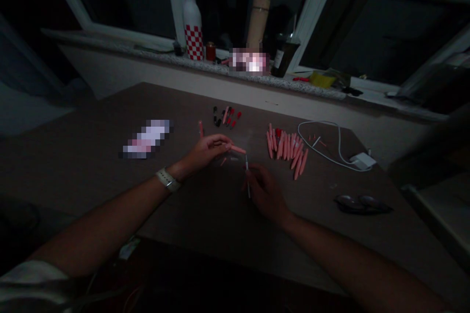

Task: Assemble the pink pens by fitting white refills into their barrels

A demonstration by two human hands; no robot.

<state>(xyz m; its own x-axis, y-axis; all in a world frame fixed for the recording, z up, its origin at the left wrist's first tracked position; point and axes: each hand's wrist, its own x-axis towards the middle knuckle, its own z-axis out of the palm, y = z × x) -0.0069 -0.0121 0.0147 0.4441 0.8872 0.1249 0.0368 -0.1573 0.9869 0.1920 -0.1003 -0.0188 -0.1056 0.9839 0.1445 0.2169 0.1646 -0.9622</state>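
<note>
Pinched in my left hand (213,148) is a pink pen barrel (238,149), pointing right. A thin white stick like a pen refill (247,168) stands nearly upright in the closed fingers of my right hand (266,190). Its top end is close to the barrel's tip; the dim light hides whether they touch. Several similar pink pen barrels (290,145) lie in a row to the right, with a red piece (278,133) among them. Another pink piece (200,128) is just behind my left hand. Farther back are small black and red caps (231,120).
On the table's right lie a white cable with a charger (363,161) and glasses (362,203). A blurred-out flat item (147,139) is at the left. The windowsill holds a checkered bottle (193,29), a tan flask (258,22) and a dark cup (283,56).
</note>
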